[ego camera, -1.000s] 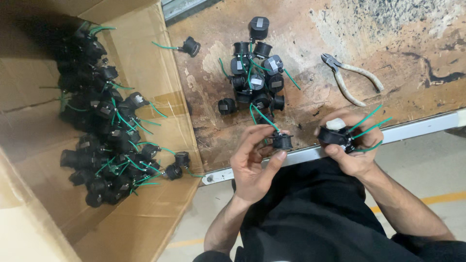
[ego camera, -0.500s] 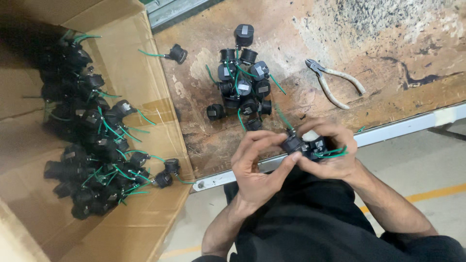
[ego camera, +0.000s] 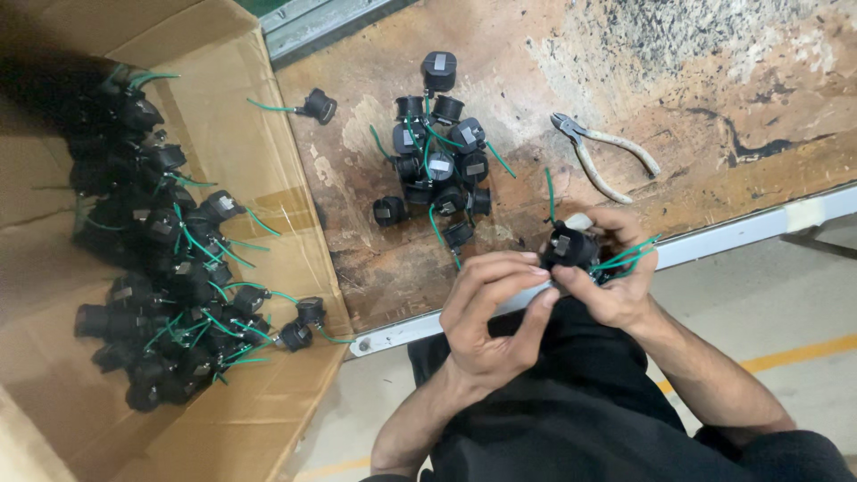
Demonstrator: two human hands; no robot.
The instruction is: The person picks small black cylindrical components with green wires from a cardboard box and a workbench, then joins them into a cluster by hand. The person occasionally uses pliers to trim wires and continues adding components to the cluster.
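Both hands meet over the near edge of a worn wooden workbench (ego camera: 714,98). My right hand (ego camera: 616,277) grips a small black plastic socket part (ego camera: 569,246) with green wires sticking out to the right. My left hand (ego camera: 489,308) has its fingertips on the same part from the left. Just beyond the hands lies a pile of similar black parts with green wires (ego camera: 437,165).
A pair of pliers with pale handles (ego camera: 603,156) lies on the bench right of the pile. One lone black part (ego camera: 317,105) sits near the bench's left edge. An open cardboard box (ego camera: 268,178) on the left holds several more black parts (ego camera: 170,259).
The two hands, apart a second ago with a part in each, have come together on one black part. The view has shifted slightly.
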